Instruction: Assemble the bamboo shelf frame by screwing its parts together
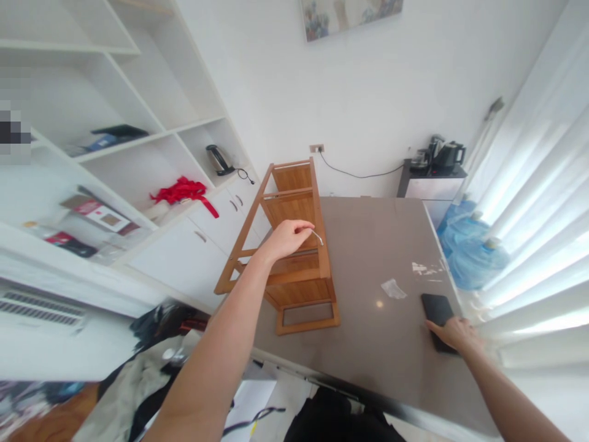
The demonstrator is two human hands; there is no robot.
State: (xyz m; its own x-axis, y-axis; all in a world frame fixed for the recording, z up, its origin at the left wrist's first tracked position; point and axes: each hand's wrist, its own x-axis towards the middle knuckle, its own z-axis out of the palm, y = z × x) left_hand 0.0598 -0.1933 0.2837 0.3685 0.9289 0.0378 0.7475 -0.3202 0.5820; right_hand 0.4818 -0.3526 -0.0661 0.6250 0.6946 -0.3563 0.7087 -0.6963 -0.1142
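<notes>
Honey-coloured wood makes up the slatted rack (299, 288), which lies tipped on its side at the left edge of the grey table (368, 245), its top end pointing toward the far wall. The left hand (288, 238) is over the rack's upper side rail, fingers curled and pinched on the short arm of a small metal Allen key (318, 236), whose bend pokes out past the knuckles. As I judge it, the step in hand is working a fastener in that rail. A further turn would call for the key seated square in its socket and the frame kept from sliding on the smooth top.

The right hand (455, 334) lies flat and unclenched on the near end of a black phone (437, 309), well apart from the rack, near the table's right edge. Between the two sit a crumpled clear wrapper (394, 288) and some white scraps (426, 268).

The white wall shelving (151, 132) on the left is open-fronted. One compartment holds a steel kettle (218, 159), the next a bunch of red ribbon (184, 191). The one above has a flat black item (119, 131), and a lower one holds boxes (96, 212). Right of the table, blue water jugs (469, 252) stand on the floor; I cannot tell how full they are.
</notes>
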